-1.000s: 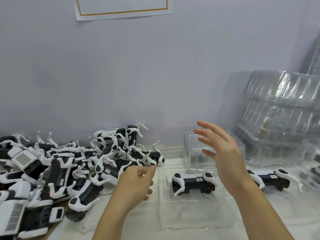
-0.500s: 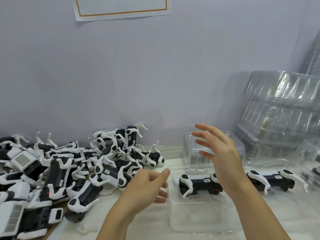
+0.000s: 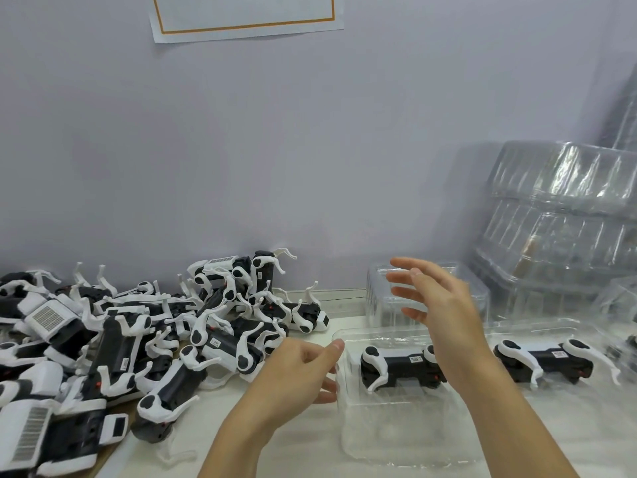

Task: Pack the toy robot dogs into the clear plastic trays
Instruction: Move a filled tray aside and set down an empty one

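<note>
Neither hand has hold of anything atm: my left hand (image 3: 293, 374) hangs w/ fingers loosely spread, tips right at the left rim of the clear tray (image 3: 396, 439), touching or just shy of it, can't tell thru the glare. My right hand (image 3: 444, 315) hovers above the same tray, fingers straight and fanned, palm facing left, nothing in it.

That tray sits at the front of the bench, mid-right, and already has one packed dog (image 3: 400, 369) lying on its side along the tray's far half, legs folded in, prob so it drops into the moulded pocket. Near half of the tray looks bare, so I read it as room for a 2nd dog. Hands bracket the tray, I'd guess to steady or shift it before the next pick.

Second packed dog (image 3: 544, 358) lies the same way in the next tray over, toward the bench's right edge. Loose dogs are in a heap (image 3: 144, 339) covering the left end of the bench back to the wall, legs tangled, close to my left hand so the reach is short. Empty tray stack (image 3: 558, 229) leans at the back right corner, w/ a lone empty tray (image 3: 382, 298) by the back edge behind my right hand, handy for refills
</note>
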`<state>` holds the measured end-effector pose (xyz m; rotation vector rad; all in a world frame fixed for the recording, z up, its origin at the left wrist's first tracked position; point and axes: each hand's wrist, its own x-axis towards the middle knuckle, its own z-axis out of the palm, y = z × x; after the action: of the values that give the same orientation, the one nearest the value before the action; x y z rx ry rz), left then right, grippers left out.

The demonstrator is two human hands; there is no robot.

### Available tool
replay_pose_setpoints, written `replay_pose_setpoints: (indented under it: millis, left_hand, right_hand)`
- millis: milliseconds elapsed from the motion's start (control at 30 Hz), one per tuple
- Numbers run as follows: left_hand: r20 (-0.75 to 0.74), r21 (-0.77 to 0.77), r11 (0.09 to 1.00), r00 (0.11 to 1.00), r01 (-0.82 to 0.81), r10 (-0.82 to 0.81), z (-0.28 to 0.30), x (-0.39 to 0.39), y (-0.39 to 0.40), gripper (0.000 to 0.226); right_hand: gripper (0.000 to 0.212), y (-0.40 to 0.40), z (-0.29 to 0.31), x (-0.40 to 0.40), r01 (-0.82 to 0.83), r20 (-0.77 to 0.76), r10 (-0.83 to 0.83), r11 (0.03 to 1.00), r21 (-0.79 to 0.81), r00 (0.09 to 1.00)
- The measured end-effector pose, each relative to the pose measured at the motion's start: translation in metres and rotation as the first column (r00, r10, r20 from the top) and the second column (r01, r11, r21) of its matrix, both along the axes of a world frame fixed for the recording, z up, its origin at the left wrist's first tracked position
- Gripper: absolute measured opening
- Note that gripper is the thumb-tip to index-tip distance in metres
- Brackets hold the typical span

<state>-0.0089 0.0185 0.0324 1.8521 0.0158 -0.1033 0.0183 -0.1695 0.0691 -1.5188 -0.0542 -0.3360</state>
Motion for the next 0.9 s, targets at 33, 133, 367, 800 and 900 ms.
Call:
replay_pose_setpoints:
  millis: [33, 133, 367, 800, 900]
  left_hand:
    - [-0.001, -0.001, 1.000, 1.000, 0.004, -0.004, 0.000, 0.000, 0.000, 0.046]
    - [-0.009, -0.025, 1.000, 1.000, 0.013, -0.013, 0.000, 0.000, 0.002, 0.044]
    - [-0.038, -0.055, 0.996, 0.997, 0.069, -0.071, 0.004, -0.005, -0.001, 0.040]
    - [-0.087, -0.090, 0.994, 0.995, -0.056, 0.048, 0.006, -0.006, -0.006, 0.034]
    - [-0.080, -0.100, 0.993, 0.995, -0.065, 0.057, 0.006, -0.006, -0.010, 0.035]
  right_hand:
    - [0.029, 0.000, 0.000, 0.000, 0.004, -0.006, -0.004, 1.000, -0.002, 1.000]
    - [0.029, 0.000, -0.001, 0.000, 0.014, -0.028, -0.014, 1.000, 0.002, 1.000]
    - [0.025, -0.001, -0.006, 0.003, 0.015, -0.090, -0.018, 0.999, -0.035, 0.996]
    - [0.027, -0.009, -0.010, 0.004, 0.023, -0.141, -0.031, 0.998, -0.063, 0.989]
    - [0.028, -0.010, -0.010, 0.004, 0.028, -0.139, -0.035, 0.998, -0.051, 0.990]
